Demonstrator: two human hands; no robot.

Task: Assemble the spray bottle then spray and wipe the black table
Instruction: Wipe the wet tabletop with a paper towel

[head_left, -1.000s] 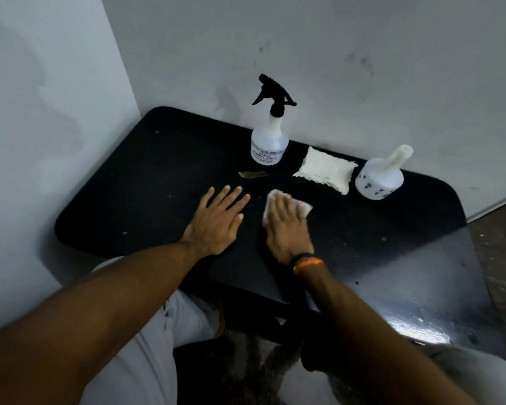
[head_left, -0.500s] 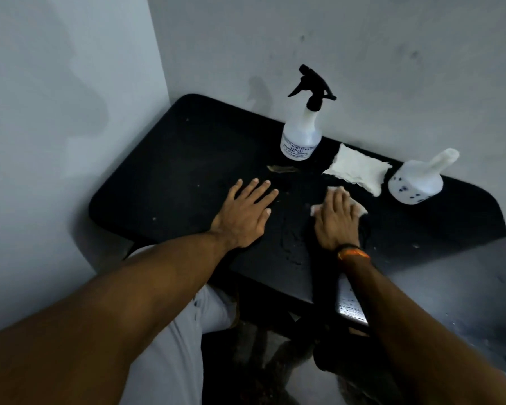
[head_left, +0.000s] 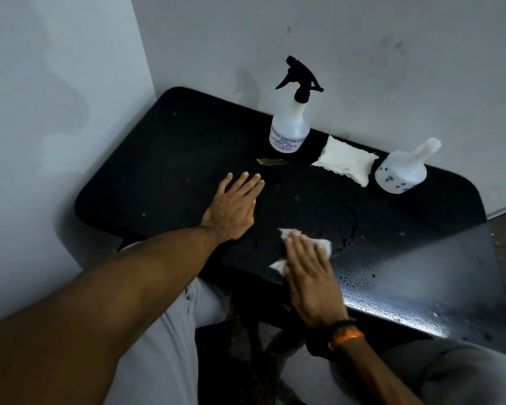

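The black table (head_left: 164, 159) stands in a wall corner, with wet droplets on its near right part. A white spray bottle (head_left: 289, 128) with a black trigger head stands upright at the back by the wall. My right hand (head_left: 308, 276) lies flat near the table's front edge, pressing a white cloth (head_left: 322, 245) onto the wet surface; the cloth shows past my fingertips. My left hand (head_left: 232, 207) rests flat on the table with fingers spread, holding nothing, to the left of the cloth.
A folded white cloth pad (head_left: 345, 160) lies right of the spray bottle. A second white bottle (head_left: 402, 171) without a spray head stands at the back right. A small brown scrap (head_left: 270, 162) lies in front of the spray bottle. Walls close the left and back.
My right hand has slid the cloth back from the table's middle toward the front edge. My left hand stays flat in place. The view has shifted.
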